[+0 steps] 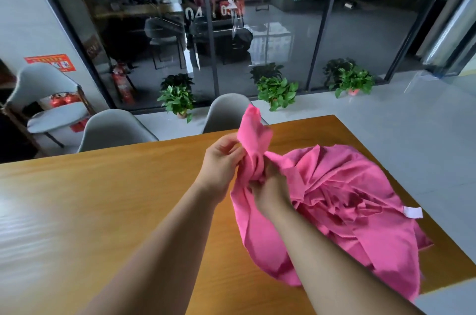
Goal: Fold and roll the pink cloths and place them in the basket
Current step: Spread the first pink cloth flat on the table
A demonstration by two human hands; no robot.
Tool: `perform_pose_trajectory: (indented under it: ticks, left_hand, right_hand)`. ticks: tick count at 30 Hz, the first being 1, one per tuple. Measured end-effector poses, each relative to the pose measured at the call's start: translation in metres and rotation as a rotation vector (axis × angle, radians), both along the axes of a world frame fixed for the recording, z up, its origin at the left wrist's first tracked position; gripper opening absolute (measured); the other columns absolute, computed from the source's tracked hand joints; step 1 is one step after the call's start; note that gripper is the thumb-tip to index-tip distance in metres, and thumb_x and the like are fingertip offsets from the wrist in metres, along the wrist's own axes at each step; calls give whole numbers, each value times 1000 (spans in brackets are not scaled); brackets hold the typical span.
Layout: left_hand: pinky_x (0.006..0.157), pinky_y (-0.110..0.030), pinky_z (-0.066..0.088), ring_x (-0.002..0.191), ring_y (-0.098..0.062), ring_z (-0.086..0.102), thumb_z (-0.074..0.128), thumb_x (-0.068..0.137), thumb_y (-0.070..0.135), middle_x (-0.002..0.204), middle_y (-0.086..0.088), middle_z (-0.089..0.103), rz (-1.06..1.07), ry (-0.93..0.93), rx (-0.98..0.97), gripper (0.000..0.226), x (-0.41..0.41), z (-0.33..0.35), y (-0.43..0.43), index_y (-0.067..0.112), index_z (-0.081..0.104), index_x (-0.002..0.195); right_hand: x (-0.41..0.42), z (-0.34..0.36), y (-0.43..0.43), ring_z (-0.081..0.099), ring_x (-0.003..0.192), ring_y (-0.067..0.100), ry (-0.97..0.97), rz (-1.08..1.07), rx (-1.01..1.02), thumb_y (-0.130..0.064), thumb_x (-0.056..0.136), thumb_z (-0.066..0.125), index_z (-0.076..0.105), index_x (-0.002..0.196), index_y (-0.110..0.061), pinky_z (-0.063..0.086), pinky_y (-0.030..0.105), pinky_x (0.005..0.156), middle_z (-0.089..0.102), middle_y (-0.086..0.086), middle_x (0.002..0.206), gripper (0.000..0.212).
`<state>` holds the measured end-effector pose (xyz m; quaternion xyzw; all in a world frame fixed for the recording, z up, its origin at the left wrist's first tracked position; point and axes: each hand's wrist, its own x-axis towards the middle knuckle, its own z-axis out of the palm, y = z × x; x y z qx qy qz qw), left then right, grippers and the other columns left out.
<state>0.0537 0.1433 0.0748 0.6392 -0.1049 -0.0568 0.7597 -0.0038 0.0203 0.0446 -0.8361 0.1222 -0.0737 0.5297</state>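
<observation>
Both hands are closed on one bunched pink cloth (253, 139). The left hand (222, 160) pinches its upper folds and the right hand (270, 192) grips just below, above the table (103, 198). The cloth trails into the heap of pink cloths (347, 185) at the table's right edge, and I cannot tell where one ends. Pulled up, it may drag its neighbours, and the heap, which overhangs the edge, could slide to the floor. The table is smooth orange wood. Grey chairs (116, 129) stand beyond it, then potted plants (177, 98) along a glass wall. I see no basket.
</observation>
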Motion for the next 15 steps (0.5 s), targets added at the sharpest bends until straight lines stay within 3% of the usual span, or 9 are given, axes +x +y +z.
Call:
perform_pose_trajectory:
  ticks: [2,5,7,10,13,15]
  left_hand:
    - [90,-38,58,103,-25,72,72,95,8,114,-15,76,35,-28,4,20,-6,0,21,11,76,114]
    - [98,-31,57,115,-17,70,74,98,32,122,1,75,160,-3,95,29,-10,-17,55,25,71,126]
    - [101,-32,56,119,-13,68,63,106,30,125,8,74,142,64,220,29,-11,-39,78,28,66,135]
    - [88,-28,60,114,-11,71,60,104,9,122,8,75,-98,178,306,39,-29,-67,96,27,62,138]
    - [82,-23,58,108,-7,71,66,97,6,118,9,76,-195,164,380,38,-43,-91,94,27,67,129]
    - [75,-29,59,94,-13,72,62,95,8,104,4,79,-154,179,461,24,-41,-107,90,23,73,110]
  right_hand:
    - [0,4,24,66,80,9,-6,-59,238,-1,98,62,66,116,-17,53,22,71,70,-5,95,24]
    - [4,8,49,60,68,18,27,-193,599,2,96,56,70,99,-7,51,23,62,67,6,77,17]
    - [8,9,62,61,75,22,49,-211,669,-4,91,61,74,95,-13,50,33,70,68,5,76,16]
    - [15,14,77,69,78,23,62,-204,852,-5,96,60,73,99,-13,53,35,72,72,5,78,15]
    - [13,14,85,76,90,22,67,-169,870,-5,100,61,73,107,-12,61,36,81,79,8,94,15]
    - [8,7,83,76,97,27,60,-207,786,-6,100,63,74,106,-12,62,42,88,79,10,98,14]
